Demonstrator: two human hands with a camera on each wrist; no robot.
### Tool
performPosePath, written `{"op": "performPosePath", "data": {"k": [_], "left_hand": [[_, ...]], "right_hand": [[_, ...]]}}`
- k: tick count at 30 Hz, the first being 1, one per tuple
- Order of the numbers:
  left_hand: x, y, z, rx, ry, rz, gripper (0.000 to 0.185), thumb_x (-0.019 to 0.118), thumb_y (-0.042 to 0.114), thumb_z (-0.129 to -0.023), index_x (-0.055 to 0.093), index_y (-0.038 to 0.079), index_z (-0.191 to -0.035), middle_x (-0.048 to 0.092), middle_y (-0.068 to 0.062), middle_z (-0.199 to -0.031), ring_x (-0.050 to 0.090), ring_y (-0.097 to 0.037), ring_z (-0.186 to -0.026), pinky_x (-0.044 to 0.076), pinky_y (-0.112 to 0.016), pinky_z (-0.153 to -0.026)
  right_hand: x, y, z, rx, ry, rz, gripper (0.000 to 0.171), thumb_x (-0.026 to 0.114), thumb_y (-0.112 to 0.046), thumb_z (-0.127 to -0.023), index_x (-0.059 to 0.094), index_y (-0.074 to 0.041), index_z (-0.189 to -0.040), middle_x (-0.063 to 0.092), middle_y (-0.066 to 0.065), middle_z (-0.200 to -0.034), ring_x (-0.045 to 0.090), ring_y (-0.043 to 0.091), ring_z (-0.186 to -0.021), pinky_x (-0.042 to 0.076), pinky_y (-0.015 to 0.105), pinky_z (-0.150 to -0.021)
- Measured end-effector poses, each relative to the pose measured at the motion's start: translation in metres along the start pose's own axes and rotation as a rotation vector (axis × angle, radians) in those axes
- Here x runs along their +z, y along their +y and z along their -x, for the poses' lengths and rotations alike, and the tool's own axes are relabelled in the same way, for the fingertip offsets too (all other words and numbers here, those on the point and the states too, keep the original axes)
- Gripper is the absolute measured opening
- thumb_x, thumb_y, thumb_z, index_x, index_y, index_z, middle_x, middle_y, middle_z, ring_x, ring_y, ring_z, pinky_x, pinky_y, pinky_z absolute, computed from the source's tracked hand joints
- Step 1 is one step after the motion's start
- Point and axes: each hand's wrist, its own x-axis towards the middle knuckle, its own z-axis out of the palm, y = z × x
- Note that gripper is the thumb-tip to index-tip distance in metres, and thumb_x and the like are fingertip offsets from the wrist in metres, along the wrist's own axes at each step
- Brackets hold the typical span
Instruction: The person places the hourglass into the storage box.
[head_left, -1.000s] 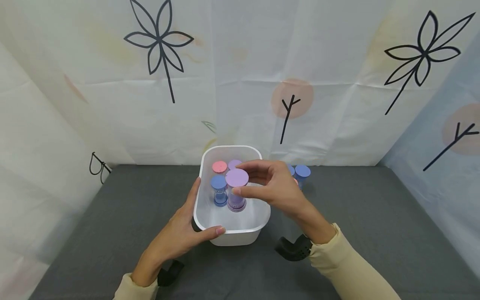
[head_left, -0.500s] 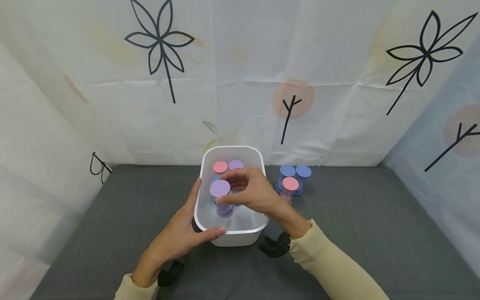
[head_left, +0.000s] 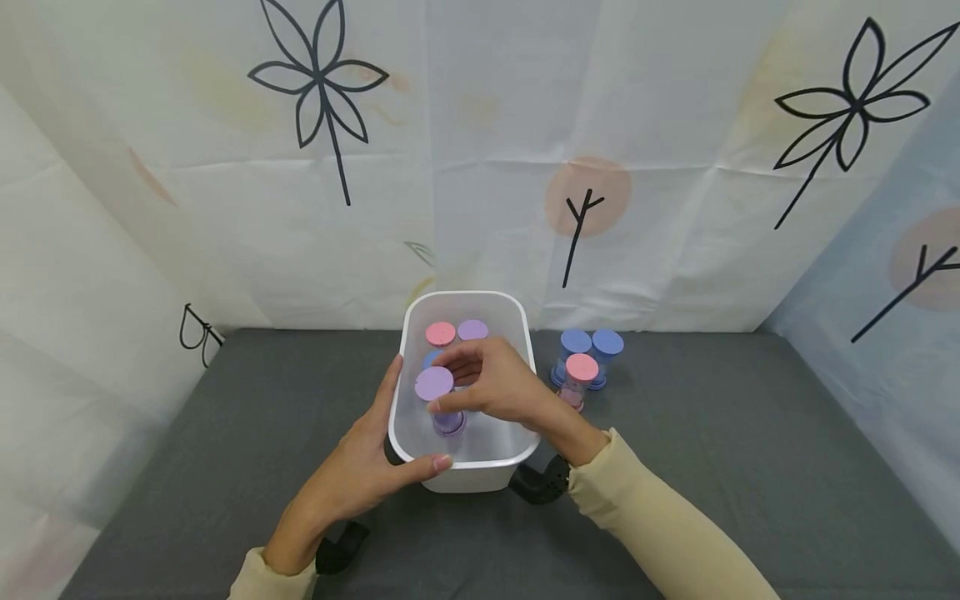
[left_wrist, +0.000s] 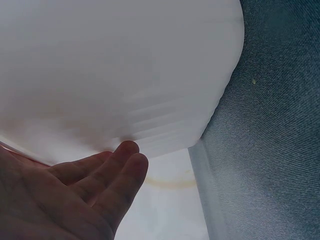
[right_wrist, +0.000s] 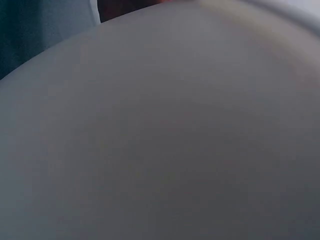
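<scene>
In the head view a white plastic bin point(head_left: 480, 479) stands on the table. My right hand point(head_left: 495, 383) reaches over it and pinches a purple sand timer point(head_left: 434, 384) between thumb and fingers, upright inside the bin near its left wall. Behind it stand a pink sand timer point(head_left: 440, 334), another purple sand timer point(head_left: 473, 330) and a blue sand timer point(head_left: 431, 358), which my fingers partly cover. My left hand point(head_left: 360, 462) rests against the bin's front left corner, thumb along the front rim. In the left wrist view its straight fingers point(left_wrist: 122, 185) touch the outer wall.
Right of the bin, two blue sand timers point(head_left: 607, 342) and a pink sand timer point(head_left: 581, 368) stand close together on the dark grey tabletop point(head_left: 712, 433). A patterned white cloth point(head_left: 487, 208) hangs behind. The bin's pale wall point(right_wrist: 160, 140) fills most of the right wrist view.
My right hand has moved left and toward me with the purple sand timer, now near the bin's left wall. The timers right of the bin have come into full view. My left hand has stayed put.
</scene>
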Motion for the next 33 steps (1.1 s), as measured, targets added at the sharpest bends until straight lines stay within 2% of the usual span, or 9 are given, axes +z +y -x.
{"op": "performPosePath", "data": {"k": [4,11,19,25,33], "left_hand": [[0.0,0.0,0.0,-0.002,0.0,-0.02,0.121,0.084,0.048,-0.081,-0.004,0.034,-0.163,0.052,0.002,-0.144,0.053,-0.024,-0.127,0.039,-0.058,-0.102],[-0.001,0.0,-0.001,0.005,-0.006,-0.018,0.12,0.083,0.047,-0.082,-0.004,0.034,-0.163,0.05,0.001,-0.147,0.055,-0.024,-0.125,0.039,-0.058,-0.101],[-0.001,0.0,-0.001,-0.007,-0.006,-0.027,0.12,0.083,0.048,-0.082,-0.004,0.034,-0.163,0.049,0.001,-0.149,0.055,-0.023,-0.124,0.04,-0.057,-0.1],[-0.001,-0.001,-0.001,-0.006,-0.006,-0.026,0.12,0.083,0.048,-0.082,-0.004,0.033,-0.163,0.049,0.0,-0.148,0.056,-0.023,-0.123,0.041,-0.057,-0.099],[-0.001,-0.001,0.0,-0.001,-0.005,-0.02,0.12,0.084,0.046,-0.082,-0.004,0.033,-0.163,0.046,-0.003,-0.152,0.056,-0.024,-0.122,0.041,-0.057,-0.099]], "right_hand": [[0.0,0.0,-0.004,0.003,-0.011,0.064,0.041,0.091,-0.006,-0.073,0.072,0.001,-0.109,0.072,0.006,-0.101,0.07,0.019,-0.091,0.055,0.042,-0.09],[0.002,0.001,-0.009,0.039,-0.016,0.172,0.045,0.092,-0.005,-0.071,0.073,0.002,-0.111,0.073,0.007,-0.102,0.07,0.016,-0.089,0.056,0.032,-0.086],[0.005,0.004,-0.011,0.092,-0.031,0.35,0.044,0.094,-0.009,-0.068,0.075,0.0,-0.106,0.074,0.003,-0.094,0.069,0.012,-0.083,0.054,0.023,-0.076],[0.007,0.003,-0.012,0.138,-0.031,0.404,0.043,0.094,-0.009,-0.068,0.075,-0.001,-0.106,0.075,0.002,-0.094,0.069,0.011,-0.083,0.053,0.024,-0.076],[0.008,0.003,-0.012,0.132,-0.032,0.433,0.043,0.094,-0.01,-0.07,0.075,-0.001,-0.107,0.075,0.003,-0.094,0.069,0.012,-0.085,0.054,0.026,-0.077]]}}
